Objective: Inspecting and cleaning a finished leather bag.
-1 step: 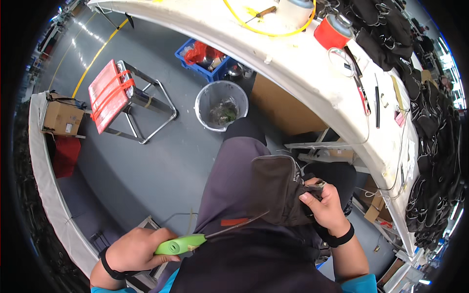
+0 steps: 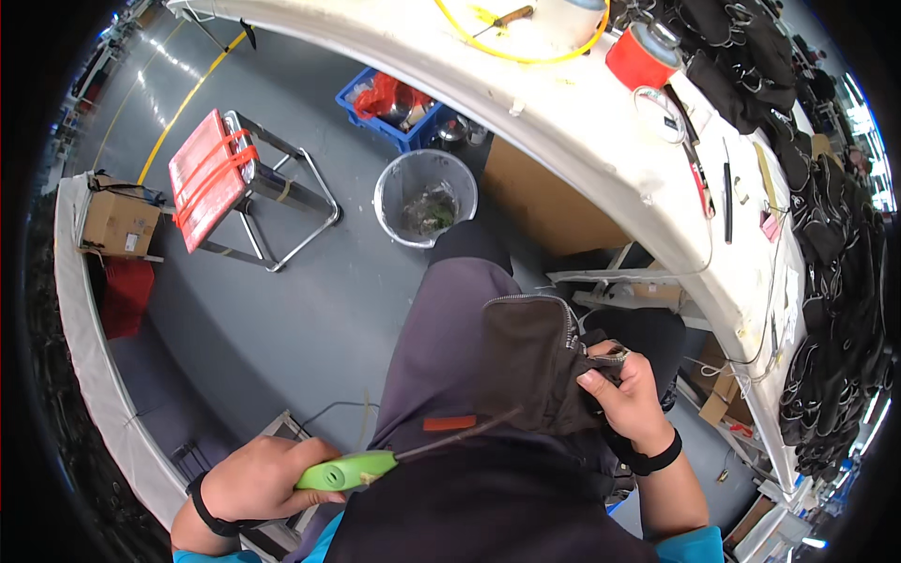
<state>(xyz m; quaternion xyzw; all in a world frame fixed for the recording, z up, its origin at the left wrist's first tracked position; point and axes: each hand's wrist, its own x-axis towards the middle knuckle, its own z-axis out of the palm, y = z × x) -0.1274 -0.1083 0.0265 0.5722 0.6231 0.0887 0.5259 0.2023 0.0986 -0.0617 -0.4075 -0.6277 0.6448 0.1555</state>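
In my left hand (image 2: 267, 479) is a green-handled tool (image 2: 345, 471), its long thin metal shaft pointing right and up. The shaft's tip lies over or against the lower left edge of a dark brown zippered fabric piece (image 2: 530, 357); whether they touch I cannot tell. That piece rests across my lap, its zipper curving along the top and right side. My right hand (image 2: 627, 399) pinches its right end near the metal zipper teeth, thumb on top. Beside the shaft, a small orange-brown strip (image 2: 450, 423) shows on the dark cloth over my lap.
A white-topped bench (image 2: 601, 141) curves along the right, bearing a red-wrapped spool (image 2: 643, 58), hand tools and piled black goods (image 2: 831, 253). A grey bin (image 2: 425, 199) stands ahead, near a blue crate (image 2: 392, 108). At left are a red-topped stool (image 2: 208, 183) and a cardboard box (image 2: 120, 223).
Hardly anything differs. The tool's tip has shifted very slightly to the right, and both hands keep their hold.
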